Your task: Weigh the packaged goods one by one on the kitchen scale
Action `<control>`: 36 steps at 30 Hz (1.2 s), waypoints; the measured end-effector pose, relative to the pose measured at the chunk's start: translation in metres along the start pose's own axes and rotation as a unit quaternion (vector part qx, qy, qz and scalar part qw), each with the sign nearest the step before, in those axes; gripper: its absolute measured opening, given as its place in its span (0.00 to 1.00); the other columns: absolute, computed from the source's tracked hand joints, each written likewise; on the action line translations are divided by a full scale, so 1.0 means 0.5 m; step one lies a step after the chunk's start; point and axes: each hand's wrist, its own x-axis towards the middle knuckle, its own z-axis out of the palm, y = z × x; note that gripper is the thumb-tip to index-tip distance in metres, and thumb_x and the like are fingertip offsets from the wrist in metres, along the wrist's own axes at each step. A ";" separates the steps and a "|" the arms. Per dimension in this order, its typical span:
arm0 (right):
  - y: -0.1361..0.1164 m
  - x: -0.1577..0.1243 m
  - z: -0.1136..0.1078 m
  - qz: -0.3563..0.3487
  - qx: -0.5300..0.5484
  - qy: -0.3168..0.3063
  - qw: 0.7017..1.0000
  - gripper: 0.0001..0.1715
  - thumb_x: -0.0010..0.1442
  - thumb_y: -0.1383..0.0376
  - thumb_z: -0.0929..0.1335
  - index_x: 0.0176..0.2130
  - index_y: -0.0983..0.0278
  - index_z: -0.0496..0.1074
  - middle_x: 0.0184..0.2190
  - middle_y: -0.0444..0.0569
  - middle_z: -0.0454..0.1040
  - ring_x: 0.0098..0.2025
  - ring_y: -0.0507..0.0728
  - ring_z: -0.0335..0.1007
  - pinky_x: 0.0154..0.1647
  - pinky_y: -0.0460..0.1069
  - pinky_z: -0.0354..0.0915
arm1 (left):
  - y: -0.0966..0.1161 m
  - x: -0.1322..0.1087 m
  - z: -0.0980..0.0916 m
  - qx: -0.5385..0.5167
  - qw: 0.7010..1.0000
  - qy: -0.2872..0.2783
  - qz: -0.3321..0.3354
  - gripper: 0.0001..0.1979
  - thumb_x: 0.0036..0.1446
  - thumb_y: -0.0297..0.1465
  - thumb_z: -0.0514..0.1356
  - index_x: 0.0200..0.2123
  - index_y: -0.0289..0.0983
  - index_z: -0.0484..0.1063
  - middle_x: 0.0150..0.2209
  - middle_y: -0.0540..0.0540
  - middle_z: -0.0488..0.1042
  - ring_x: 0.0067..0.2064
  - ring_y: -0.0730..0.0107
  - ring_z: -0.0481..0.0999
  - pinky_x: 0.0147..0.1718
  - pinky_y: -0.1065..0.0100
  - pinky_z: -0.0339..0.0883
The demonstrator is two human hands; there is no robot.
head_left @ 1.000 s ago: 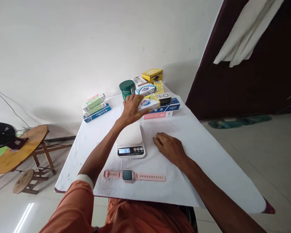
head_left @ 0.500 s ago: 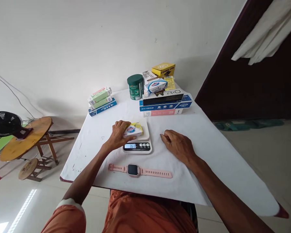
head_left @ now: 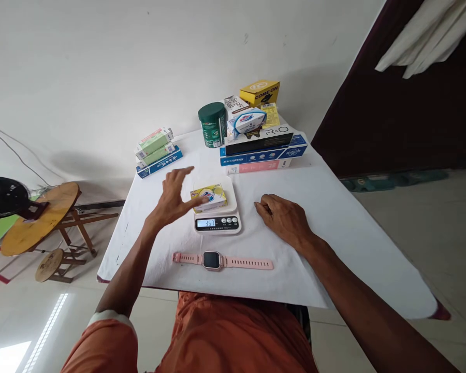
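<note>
A pink watch lies flat along the near edge of the tabletop, strap extended left to right, face up. Just beyond it, at the centre of the tabletop, stands a white scale with its display facing the near edge; the display is lit, reading 351. A yellow soap box rests flat on the scale platform. The left hand is raised just left of the scale, fingers spread and open, gripping nothing; its thumb tip sits at the left edge of the soap box, and contact cannot be confirmed. The right hand rests palm down on the tabletop to the right of the scale, apart from it, fingers loosely curled, holding nothing. Toward the far left corner sits a small stack of green and blue boxes. Toward the far right corner lies a stack of flat boxes, carrying a white-blue soap pack. A green can stands upright just left of that stack. A yellow carton sits at the far edge.
</note>
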 end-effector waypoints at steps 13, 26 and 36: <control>0.020 -0.007 0.014 -0.065 0.025 0.059 0.996 0.23 0.73 0.55 0.58 0.26 0.59 0.58 0.23 0.45 0.69 0.20 0.51 0.57 0.23 0.48 0.52 | -0.109 0.066 -0.027 -0.022 0.990 0.078 -0.113 0.21 0.58 0.46 0.67 0.50 0.41 0.73 0.48 0.43 0.77 0.49 0.58 0.76 0.49 0.58 0.70; 0.029 -0.007 0.017 -0.100 0.000 0.112 0.989 0.23 0.74 0.57 0.58 0.27 0.59 0.60 0.22 0.41 0.66 0.18 0.49 0.56 0.21 0.47 0.55 | -0.361 0.389 -0.084 0.143 0.889 0.169 -0.401 0.28 0.56 0.49 0.65 0.51 0.35 0.70 0.60 0.27 0.70 0.64 0.41 0.68 0.59 0.50 0.60; 0.027 -0.006 0.015 -0.082 0.011 0.100 0.992 0.22 0.73 0.59 0.60 0.27 0.60 0.62 0.21 0.41 0.66 0.19 0.49 0.57 0.22 0.47 0.53 | -0.348 0.375 -0.079 0.170 0.897 0.173 -0.369 0.34 0.55 0.52 0.66 0.56 0.36 0.67 0.62 0.25 0.67 0.65 0.34 0.64 0.59 0.43 0.60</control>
